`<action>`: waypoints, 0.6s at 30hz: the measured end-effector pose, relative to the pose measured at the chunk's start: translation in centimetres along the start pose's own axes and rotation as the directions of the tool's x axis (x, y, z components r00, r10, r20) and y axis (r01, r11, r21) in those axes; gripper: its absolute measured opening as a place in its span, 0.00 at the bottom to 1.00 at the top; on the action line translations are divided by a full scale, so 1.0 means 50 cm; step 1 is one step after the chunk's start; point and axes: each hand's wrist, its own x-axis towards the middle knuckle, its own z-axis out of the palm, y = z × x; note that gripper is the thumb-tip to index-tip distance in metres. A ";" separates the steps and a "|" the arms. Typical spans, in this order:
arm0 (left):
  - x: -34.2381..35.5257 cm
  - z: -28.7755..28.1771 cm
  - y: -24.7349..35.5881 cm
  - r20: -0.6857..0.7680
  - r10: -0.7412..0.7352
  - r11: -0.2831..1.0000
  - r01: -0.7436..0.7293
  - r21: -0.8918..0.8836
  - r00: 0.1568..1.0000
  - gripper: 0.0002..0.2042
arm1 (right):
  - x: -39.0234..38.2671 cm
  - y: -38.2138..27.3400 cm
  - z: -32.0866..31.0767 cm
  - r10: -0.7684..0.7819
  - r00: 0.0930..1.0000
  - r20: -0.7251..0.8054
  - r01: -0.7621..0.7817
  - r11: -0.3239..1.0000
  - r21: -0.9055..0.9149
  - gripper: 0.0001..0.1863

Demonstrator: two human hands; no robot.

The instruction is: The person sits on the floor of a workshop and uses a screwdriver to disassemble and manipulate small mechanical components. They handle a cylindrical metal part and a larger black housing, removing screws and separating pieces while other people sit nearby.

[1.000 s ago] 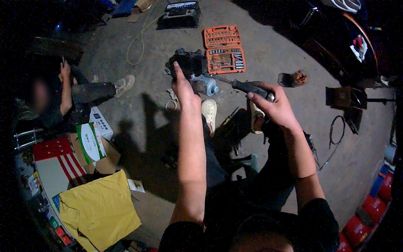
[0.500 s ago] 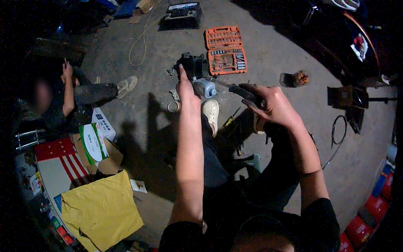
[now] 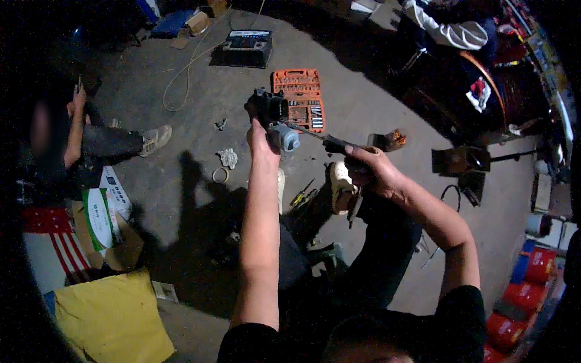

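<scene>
My left hand (image 3: 260,138) is closed round a dark mechanical part held up off the floor. It has a black, ridged housing (image 3: 275,107) and a grey, motor-like cylinder (image 3: 283,137) on its lower side. My right hand (image 3: 375,170) is wrapped round the dark handle of a screwdriver (image 3: 336,145). The thin shaft points left to the housing, just above the cylinder; whether its tip touches the part I cannot tell. Fingers behind the housing are hidden.
An orange socket set (image 3: 296,85) lies opened beyond the part. Farther off stands a car battery (image 3: 245,48). A pale ring (image 3: 220,175), a small metal piece (image 3: 227,158) and yellow-handled tools (image 3: 304,197) lie on the floor. A person (image 3: 82,127) sits at left.
My right fingers have closed more fully round the screwdriver handle, and the right hand has dropped lower. My left hand still holds the part. The whole view has shifted.
</scene>
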 end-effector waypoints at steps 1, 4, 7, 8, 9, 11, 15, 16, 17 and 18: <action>-0.005 -0.006 -0.002 0.007 -0.012 1.000 0.012 0.002 1.000 0.18 | -0.003 -0.002 0.005 -0.138 0.990 -0.016 0.129 0.956 -0.264 0.19; 0.003 0.013 -0.015 -0.043 0.032 0.999 -0.034 -0.036 0.999 0.21 | -0.006 -0.012 0.018 -0.518 0.843 0.146 0.386 0.392 -0.835 0.20; -0.012 0.034 -0.015 -0.186 -0.004 0.998 0.016 0.063 0.983 0.17 | -0.016 -0.053 0.017 -0.401 0.846 0.351 0.174 -0.415 -0.893 0.22; -0.013 0.042 -0.012 -0.216 -0.010 0.995 0.030 0.091 0.976 0.15 | -0.020 -0.069 0.024 -0.347 0.872 0.345 0.157 -0.469 -0.869 0.24; -0.018 0.047 -0.010 -0.182 -0.001 0.998 0.013 0.065 0.983 0.14 | -0.028 -0.075 0.031 -0.339 0.875 0.345 0.151 -0.487 -0.860 0.25; -0.024 0.057 -0.024 -0.087 0.014 1.000 -0.014 0.009 0.996 0.14 | -0.054 -0.087 0.042 -0.346 0.876 0.336 0.116 -0.527 -0.842 0.25; -0.013 0.026 -0.067 0.107 -0.075 0.997 0.077 -0.014 0.991 0.22 | -0.060 -0.047 0.034 -0.481 0.823 0.302 0.377 0.064 -0.924 0.27; -0.041 0.047 -0.059 -0.031 -0.116 0.989 0.119 0.087 0.993 0.22 | -0.076 -0.059 0.054 -0.337 0.939 0.076 0.199 0.348 -0.916 0.26; -0.024 0.035 -0.059 -0.122 -0.063 0.995 0.072 0.073 0.990 0.21 | -0.083 -0.072 0.086 -0.164 0.978 -0.128 -0.014 0.561 -0.828 0.25; 0.017 0.015 -0.058 -0.215 -0.039 0.978 0.081 0.192 0.976 0.21 | -0.082 -0.069 0.099 -0.359 0.933 0.000 0.185 0.481 -0.857 0.24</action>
